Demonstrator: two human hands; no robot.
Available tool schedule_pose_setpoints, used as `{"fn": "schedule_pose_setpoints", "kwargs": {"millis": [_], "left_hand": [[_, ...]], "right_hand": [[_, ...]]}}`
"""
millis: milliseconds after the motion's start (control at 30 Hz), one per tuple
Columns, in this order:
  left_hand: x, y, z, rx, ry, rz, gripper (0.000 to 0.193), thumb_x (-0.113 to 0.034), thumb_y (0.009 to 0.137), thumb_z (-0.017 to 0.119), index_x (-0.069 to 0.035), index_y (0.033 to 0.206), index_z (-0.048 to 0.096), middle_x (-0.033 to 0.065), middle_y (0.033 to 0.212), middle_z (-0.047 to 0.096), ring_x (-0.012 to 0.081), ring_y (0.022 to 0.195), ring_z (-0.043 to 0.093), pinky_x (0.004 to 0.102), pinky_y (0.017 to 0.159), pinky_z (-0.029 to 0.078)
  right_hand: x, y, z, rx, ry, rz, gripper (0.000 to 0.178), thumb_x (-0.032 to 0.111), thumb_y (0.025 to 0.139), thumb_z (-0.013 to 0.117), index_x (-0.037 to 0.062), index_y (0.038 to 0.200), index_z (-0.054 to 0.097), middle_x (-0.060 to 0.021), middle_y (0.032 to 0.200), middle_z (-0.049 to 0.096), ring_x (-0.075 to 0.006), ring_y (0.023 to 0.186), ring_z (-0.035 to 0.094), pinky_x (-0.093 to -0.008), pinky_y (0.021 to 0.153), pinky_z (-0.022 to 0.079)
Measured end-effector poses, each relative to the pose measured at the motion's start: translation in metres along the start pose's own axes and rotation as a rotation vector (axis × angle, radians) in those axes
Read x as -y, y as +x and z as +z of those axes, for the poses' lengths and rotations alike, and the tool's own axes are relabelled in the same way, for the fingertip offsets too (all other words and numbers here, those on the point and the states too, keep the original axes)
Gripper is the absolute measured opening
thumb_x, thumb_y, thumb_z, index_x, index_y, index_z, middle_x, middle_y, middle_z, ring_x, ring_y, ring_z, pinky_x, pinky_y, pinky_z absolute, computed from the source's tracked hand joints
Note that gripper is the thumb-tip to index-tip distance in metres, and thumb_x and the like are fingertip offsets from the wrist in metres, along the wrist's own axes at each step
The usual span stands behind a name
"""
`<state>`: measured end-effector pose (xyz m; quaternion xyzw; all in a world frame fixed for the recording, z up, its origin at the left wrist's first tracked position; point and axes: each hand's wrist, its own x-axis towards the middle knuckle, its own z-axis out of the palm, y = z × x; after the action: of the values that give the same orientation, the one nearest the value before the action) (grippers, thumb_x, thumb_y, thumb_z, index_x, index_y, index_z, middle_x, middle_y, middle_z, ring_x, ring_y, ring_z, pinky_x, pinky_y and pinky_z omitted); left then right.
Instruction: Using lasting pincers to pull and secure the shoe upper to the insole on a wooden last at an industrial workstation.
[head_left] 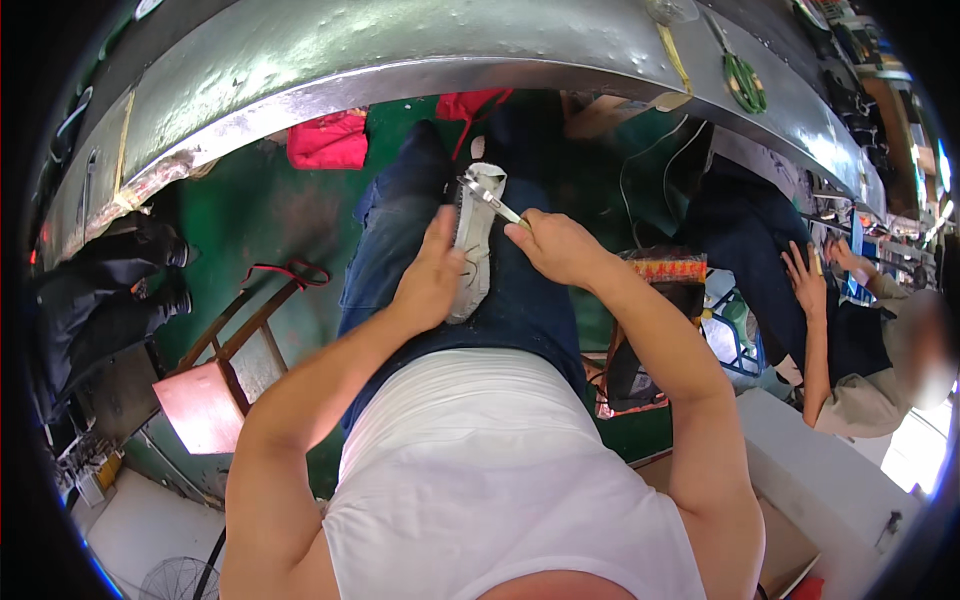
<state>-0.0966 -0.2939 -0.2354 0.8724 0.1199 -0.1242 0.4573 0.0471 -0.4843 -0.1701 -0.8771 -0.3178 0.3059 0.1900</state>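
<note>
Overhead, a long metal workbench (420,60) curves across the top, and below its near edge a white shoe (472,245) lies on the person's lap, sole side against the left palm. The left hand (428,280) reaches forward with its fingers wrapped on the shoe's left side. The right hand (560,245), wrist bent inward, is closed around metal pliers (490,197) that meet the shoe's top end.

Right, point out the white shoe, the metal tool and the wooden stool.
white shoe (470,265): head view, on its side panel below the thumb.
metal tool (490,198): head view, on the shaft ahead of the right hand.
wooden stool (205,405): head view, on the bare seat top.
</note>
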Motion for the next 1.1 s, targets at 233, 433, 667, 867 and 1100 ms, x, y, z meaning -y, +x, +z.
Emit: {"fn": "schedule_pose_setpoints", "kwargs": {"millis": [233, 433, 667, 867, 1100], "left_hand": [[-0.009, -0.001, -0.006, -0.002, -0.243, -0.147, 0.066, -0.030, 0.100, 0.053, 0.008, 0.149, 0.031, 0.0348, 0.135, 0.052, 0.0426, 0.127, 0.054, 0.0382, 0.106, 0.042], [-0.040, 0.010, -0.016, 0.030, -0.357, -0.333, 0.073, -0.035, 0.095, 0.062, 0.008, 0.148, 0.035, 0.0293, 0.128, 0.060, 0.0343, 0.112, 0.065, 0.0377, 0.097, 0.049], [-0.033, 0.019, -0.038, 0.229, -0.328, -0.221, 0.078, -0.033, 0.091, 0.068, 0.003, 0.150, 0.033, 0.0250, 0.131, 0.059, 0.0302, 0.114, 0.064, 0.0365, 0.098, 0.048], [-0.029, -0.018, -0.031, 0.209, -0.320, 0.280, 0.112, 0.004, 0.077, 0.073, -0.002, 0.157, -0.006, 0.0236, 0.156, 0.030, 0.0307, 0.144, 0.036, 0.0373, 0.118, 0.031], [-0.024, -0.035, -0.052, 0.398, -0.286, 0.207, 0.128, -0.007, 0.073, 0.082, -0.002, 0.155, -0.016, 0.0221, 0.154, 0.032, 0.0292, 0.144, 0.035, 0.0355, 0.116, 0.033]], "right_hand": [[0.002, -0.031, 0.029, -0.061, 0.140, -0.120, 0.040, 0.037, 0.103, 0.046, -0.0007, 0.096, 0.058, -0.0242, 0.083, 0.065, -0.0461, 0.084, 0.062, -0.0484, 0.074, 0.049], [-0.009, -0.040, 0.021, 0.015, 0.239, 0.126, 0.046, 0.041, 0.102, 0.049, -0.0018, 0.091, 0.059, -0.0163, 0.082, 0.067, -0.0280, 0.080, 0.068, -0.0371, 0.071, 0.051], [-0.021, -0.038, 0.040, -0.210, 1.123, 0.355, 0.048, 0.047, 0.104, 0.046, 0.0014, 0.110, 0.057, -0.0096, 0.097, 0.068, -0.0197, 0.084, 0.067, -0.0321, 0.073, 0.054], [0.011, -0.031, 0.050, -0.157, 1.191, 0.254, 0.040, 0.040, 0.103, 0.050, 0.0016, 0.112, 0.057, -0.0089, 0.092, 0.064, -0.0191, 0.080, 0.062, -0.0316, 0.071, 0.051], [0.029, -0.034, 0.069, -0.258, 0.850, 0.141, 0.045, 0.039, 0.099, 0.057, -0.0042, 0.113, 0.056, -0.0195, 0.096, 0.067, -0.0276, 0.090, 0.066, -0.0386, 0.081, 0.050]]}}
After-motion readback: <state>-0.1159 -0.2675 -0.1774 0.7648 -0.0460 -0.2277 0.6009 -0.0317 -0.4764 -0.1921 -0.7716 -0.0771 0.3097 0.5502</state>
